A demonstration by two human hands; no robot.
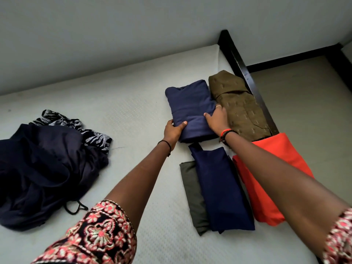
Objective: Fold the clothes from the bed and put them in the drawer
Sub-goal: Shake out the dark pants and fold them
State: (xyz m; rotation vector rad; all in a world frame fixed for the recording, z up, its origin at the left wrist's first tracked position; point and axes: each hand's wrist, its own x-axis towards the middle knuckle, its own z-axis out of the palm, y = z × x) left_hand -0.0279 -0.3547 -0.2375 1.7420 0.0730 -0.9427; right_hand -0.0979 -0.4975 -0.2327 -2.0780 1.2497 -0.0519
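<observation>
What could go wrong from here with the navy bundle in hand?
1. The left hand grips only the near corner of the navy bundle; lifted so, its folds may slump open.
2. The brown shirt and red cloth lie at the bed's edge; a nudge from the right hand might tip them off.

Sleeves end near the elbow, forearms bare below; left sleeve [99, 235] and right sleeve [341, 235] are the same black fabric, densely embroidered with red-pink flowers and cream-gold scrolling outlines, with a pale beaded trim along the left cuff edge. Left wrist: one thin black cord bracelet [167, 144], a small knot or bead hanging on its underside. Right wrist: orange-red band [223, 132] next to a dark beaded bracelet [228, 132]; the right hand [217, 119] carries a thin silver-toned ring [218, 106] on one finger.
</observation>
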